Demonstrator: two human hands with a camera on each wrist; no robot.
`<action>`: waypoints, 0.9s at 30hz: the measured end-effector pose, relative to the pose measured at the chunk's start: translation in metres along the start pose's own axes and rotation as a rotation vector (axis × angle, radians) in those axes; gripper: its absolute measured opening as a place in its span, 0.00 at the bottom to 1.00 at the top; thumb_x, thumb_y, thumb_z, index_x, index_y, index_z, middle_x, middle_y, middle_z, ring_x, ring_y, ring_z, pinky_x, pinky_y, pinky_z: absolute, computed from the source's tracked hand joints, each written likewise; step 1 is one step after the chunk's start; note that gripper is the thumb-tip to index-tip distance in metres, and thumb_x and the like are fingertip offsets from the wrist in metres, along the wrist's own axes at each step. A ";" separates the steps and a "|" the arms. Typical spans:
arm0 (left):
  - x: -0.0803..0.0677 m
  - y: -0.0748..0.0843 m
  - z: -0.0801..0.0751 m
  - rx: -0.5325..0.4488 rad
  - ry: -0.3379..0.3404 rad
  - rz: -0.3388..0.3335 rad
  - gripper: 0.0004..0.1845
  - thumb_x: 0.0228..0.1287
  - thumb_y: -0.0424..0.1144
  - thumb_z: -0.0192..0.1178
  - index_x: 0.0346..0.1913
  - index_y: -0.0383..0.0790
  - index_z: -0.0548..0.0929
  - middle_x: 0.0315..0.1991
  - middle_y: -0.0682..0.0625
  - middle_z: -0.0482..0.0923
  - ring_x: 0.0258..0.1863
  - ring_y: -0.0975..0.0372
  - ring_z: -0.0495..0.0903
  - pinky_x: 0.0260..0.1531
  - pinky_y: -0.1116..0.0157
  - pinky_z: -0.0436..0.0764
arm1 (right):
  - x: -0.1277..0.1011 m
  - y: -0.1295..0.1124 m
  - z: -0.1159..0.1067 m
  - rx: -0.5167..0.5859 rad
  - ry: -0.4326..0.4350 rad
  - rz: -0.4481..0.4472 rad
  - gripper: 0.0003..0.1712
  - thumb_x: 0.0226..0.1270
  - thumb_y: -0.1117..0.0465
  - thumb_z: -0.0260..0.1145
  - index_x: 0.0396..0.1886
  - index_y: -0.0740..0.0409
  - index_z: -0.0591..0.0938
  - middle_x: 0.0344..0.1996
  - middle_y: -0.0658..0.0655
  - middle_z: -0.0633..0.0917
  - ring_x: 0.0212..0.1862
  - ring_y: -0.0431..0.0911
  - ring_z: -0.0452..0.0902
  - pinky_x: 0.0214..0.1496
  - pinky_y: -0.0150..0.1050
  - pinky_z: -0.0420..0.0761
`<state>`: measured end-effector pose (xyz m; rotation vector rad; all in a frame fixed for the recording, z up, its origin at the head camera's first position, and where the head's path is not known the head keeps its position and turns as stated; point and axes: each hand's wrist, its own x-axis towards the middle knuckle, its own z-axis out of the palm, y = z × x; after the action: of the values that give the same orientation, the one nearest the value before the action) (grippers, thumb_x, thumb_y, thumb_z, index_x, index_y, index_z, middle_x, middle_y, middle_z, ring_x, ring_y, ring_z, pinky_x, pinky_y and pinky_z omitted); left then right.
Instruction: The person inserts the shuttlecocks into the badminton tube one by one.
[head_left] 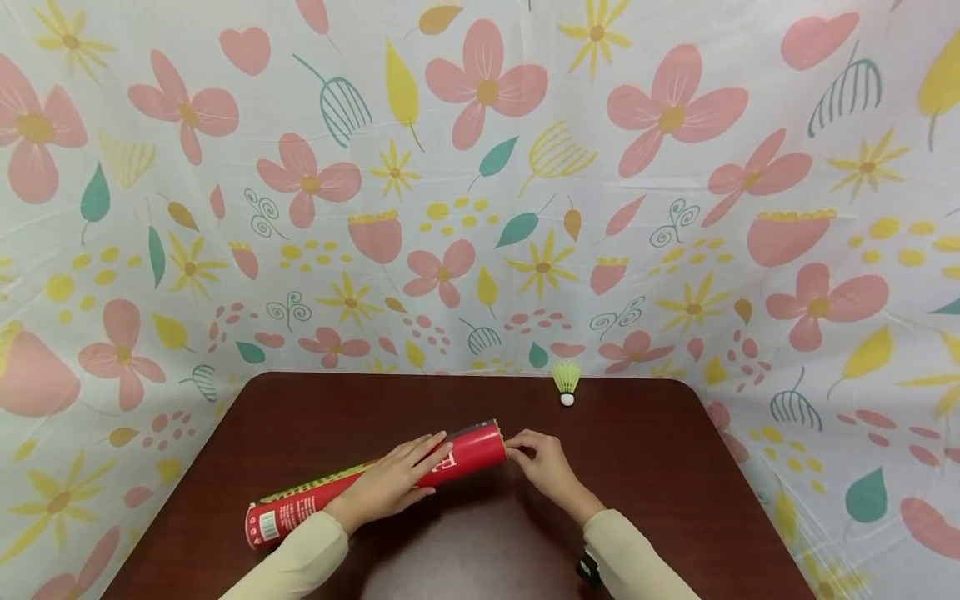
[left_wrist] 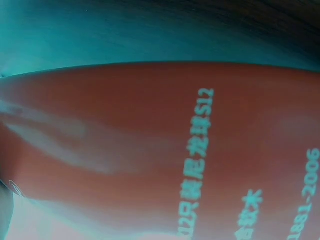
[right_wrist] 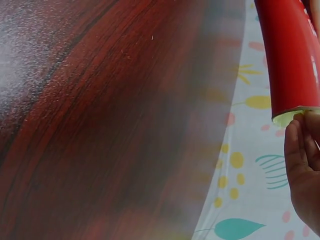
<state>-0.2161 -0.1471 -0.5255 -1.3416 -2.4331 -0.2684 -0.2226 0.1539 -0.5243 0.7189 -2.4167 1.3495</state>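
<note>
1. The floral cloth (head_left: 480, 167) is the largest thing in view, hanging as a backdrop behind and to both sides of the table.
2. The dark wooden table (head_left: 660, 467) fills the lower middle of the head view.
3. The red tube (head_left: 375, 483) lies on its side on the table, slanting from lower left to upper right, with printed characters along its wall in the left wrist view.
4. The left hand (head_left: 393, 483) rests on the tube's middle, fingers laid fairly straight over it.
5. The right hand (head_left: 546, 467) sits at the tube's upper right end, its curled fingers (right_wrist: 300, 155) touching the rim.
6. A shuttlecock (head_left: 567, 383) with a yellow-green skirt stands near the table's far edge, well apart from both hands.
</note>
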 end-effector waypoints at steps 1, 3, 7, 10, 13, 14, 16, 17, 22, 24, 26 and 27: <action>0.000 0.000 0.000 -0.003 0.004 -0.001 0.50 0.50 0.43 0.75 0.74 0.41 0.59 0.72 0.43 0.59 0.66 0.51 0.66 0.61 0.53 0.71 | 0.001 0.000 0.001 0.003 0.000 -0.005 0.06 0.57 0.71 0.71 0.33 0.57 0.88 0.28 0.50 0.86 0.31 0.38 0.78 0.33 0.33 0.79; 0.000 0.000 0.002 -0.004 0.004 -0.002 0.50 0.50 0.43 0.75 0.74 0.40 0.59 0.72 0.43 0.59 0.66 0.52 0.66 0.61 0.53 0.71 | 0.002 0.001 0.002 0.006 0.002 -0.015 0.07 0.57 0.72 0.70 0.33 0.57 0.89 0.28 0.49 0.85 0.30 0.38 0.78 0.33 0.32 0.79; -0.001 0.000 0.003 -0.015 0.007 0.007 0.49 0.50 0.43 0.74 0.74 0.40 0.59 0.72 0.43 0.59 0.66 0.52 0.66 0.60 0.53 0.72 | 0.003 0.003 0.001 0.015 -0.014 -0.029 0.07 0.57 0.73 0.70 0.32 0.58 0.89 0.28 0.49 0.85 0.30 0.37 0.77 0.32 0.32 0.79; 0.000 0.000 0.002 -0.016 0.007 0.008 0.49 0.51 0.43 0.74 0.74 0.40 0.59 0.73 0.45 0.58 0.66 0.52 0.65 0.60 0.54 0.72 | 0.005 0.005 -0.002 0.016 -0.043 -0.048 0.06 0.57 0.71 0.70 0.32 0.58 0.89 0.29 0.50 0.86 0.31 0.37 0.78 0.33 0.32 0.80; 0.002 -0.001 -0.001 0.002 0.007 0.000 0.49 0.51 0.43 0.74 0.74 0.41 0.59 0.73 0.45 0.57 0.66 0.53 0.65 0.61 0.55 0.71 | 0.009 0.008 -0.006 0.005 -0.077 -0.088 0.06 0.57 0.69 0.71 0.34 0.58 0.88 0.31 0.50 0.86 0.33 0.38 0.80 0.34 0.32 0.81; 0.002 -0.002 -0.001 0.009 0.003 -0.002 0.49 0.51 0.44 0.74 0.74 0.41 0.58 0.73 0.46 0.57 0.66 0.53 0.65 0.61 0.55 0.71 | 0.011 0.010 -0.008 -0.003 -0.087 -0.104 0.06 0.57 0.68 0.71 0.35 0.57 0.88 0.31 0.50 0.86 0.34 0.39 0.80 0.35 0.33 0.81; 0.002 -0.002 -0.003 0.005 -0.006 -0.007 0.49 0.51 0.44 0.74 0.74 0.42 0.58 0.73 0.45 0.57 0.66 0.52 0.65 0.61 0.55 0.71 | 0.014 0.013 -0.012 -0.018 -0.100 -0.132 0.07 0.57 0.68 0.71 0.36 0.58 0.88 0.32 0.51 0.86 0.35 0.40 0.81 0.37 0.34 0.82; 0.002 -0.002 -0.003 0.001 -0.008 -0.009 0.49 0.52 0.44 0.74 0.74 0.42 0.58 0.73 0.45 0.57 0.66 0.52 0.66 0.61 0.55 0.71 | 0.015 0.014 -0.014 -0.028 -0.104 -0.136 0.07 0.58 0.68 0.70 0.37 0.58 0.88 0.33 0.51 0.87 0.36 0.41 0.81 0.38 0.35 0.82; 0.000 -0.003 -0.004 -0.016 -0.011 -0.013 0.49 0.51 0.43 0.74 0.74 0.41 0.59 0.72 0.44 0.59 0.66 0.52 0.66 0.61 0.54 0.71 | 0.024 0.023 -0.029 -0.091 -0.085 -0.090 0.08 0.62 0.67 0.68 0.40 0.57 0.87 0.34 0.51 0.86 0.38 0.43 0.82 0.41 0.39 0.82; -0.001 -0.003 -0.003 -0.013 -0.005 -0.012 0.49 0.50 0.43 0.74 0.74 0.41 0.59 0.72 0.44 0.59 0.66 0.52 0.66 0.61 0.53 0.71 | 0.028 0.028 -0.036 -0.119 -0.070 -0.048 0.08 0.64 0.66 0.66 0.42 0.56 0.87 0.36 0.52 0.86 0.40 0.44 0.83 0.42 0.42 0.82; -0.003 -0.004 -0.002 -0.014 -0.003 -0.006 0.49 0.50 0.43 0.74 0.74 0.40 0.60 0.72 0.44 0.59 0.66 0.52 0.66 0.60 0.53 0.71 | 0.032 0.034 -0.043 -0.152 -0.059 -0.004 0.09 0.65 0.65 0.66 0.43 0.57 0.86 0.38 0.53 0.86 0.42 0.47 0.83 0.43 0.45 0.82; -0.004 -0.004 -0.002 -0.013 -0.003 -0.004 0.49 0.50 0.43 0.74 0.74 0.40 0.60 0.72 0.44 0.59 0.66 0.52 0.66 0.60 0.53 0.71 | 0.034 0.038 -0.046 -0.168 -0.052 0.012 0.09 0.65 0.65 0.65 0.44 0.58 0.86 0.39 0.55 0.86 0.43 0.49 0.83 0.44 0.46 0.82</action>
<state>-0.2176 -0.1531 -0.5251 -1.3439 -2.4412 -0.2839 -0.2714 0.1999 -0.5115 0.7047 -2.5416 1.1276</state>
